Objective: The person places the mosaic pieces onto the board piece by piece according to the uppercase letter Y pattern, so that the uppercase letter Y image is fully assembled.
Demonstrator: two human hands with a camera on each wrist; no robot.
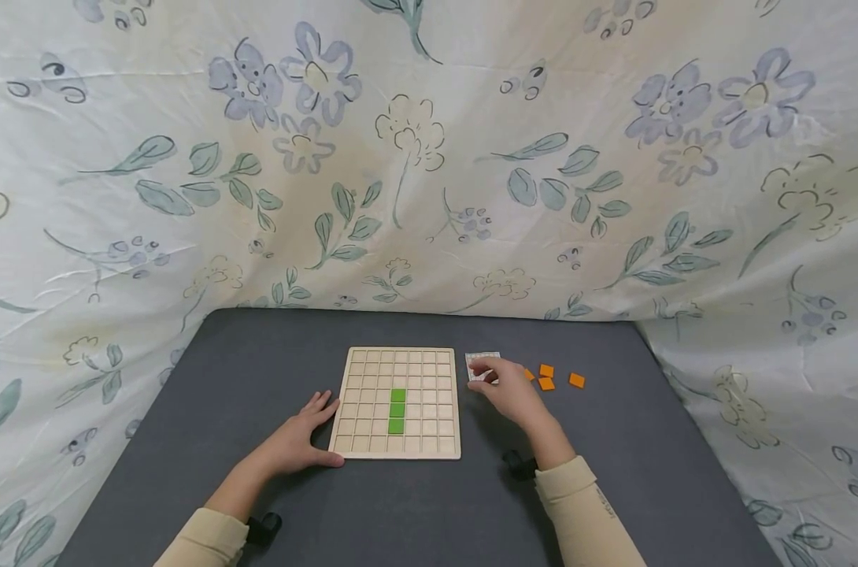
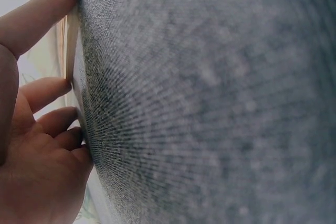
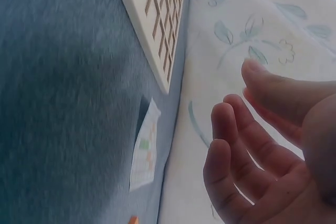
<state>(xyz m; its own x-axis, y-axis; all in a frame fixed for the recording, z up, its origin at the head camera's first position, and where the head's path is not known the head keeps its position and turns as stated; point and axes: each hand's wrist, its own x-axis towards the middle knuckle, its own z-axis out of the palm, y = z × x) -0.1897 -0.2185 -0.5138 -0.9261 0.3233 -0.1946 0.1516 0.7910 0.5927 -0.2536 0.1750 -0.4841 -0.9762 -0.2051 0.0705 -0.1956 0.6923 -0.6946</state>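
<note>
A square wooden grid board [image 1: 401, 455] lies on the table, with three green square tiles [image 1: 397, 410] in a vertical line in its cells. My left hand [image 1: 297, 439] rests at the board's left side, thumb at the near corner and fingertips along the edge; the left wrist view shows the thumb and index finger at its thin side. Over a small printed paper card [image 1: 482, 355] hovers my right hand [image 1: 510, 391], fingers loosely bent. In the right wrist view a gap shows between thumb and fingers, with nothing held. That card [image 3: 144, 153] carries a grid with green and orange marks.
Several orange square tiles [image 1: 546, 370] lie right of the card, one partly hidden behind the right hand. The dark grey table [image 1: 415, 512] ends at a floral cloth [image 1: 429, 260] hanging behind it and at both sides. A black strap [image 1: 519, 465] is on the right wrist.
</note>
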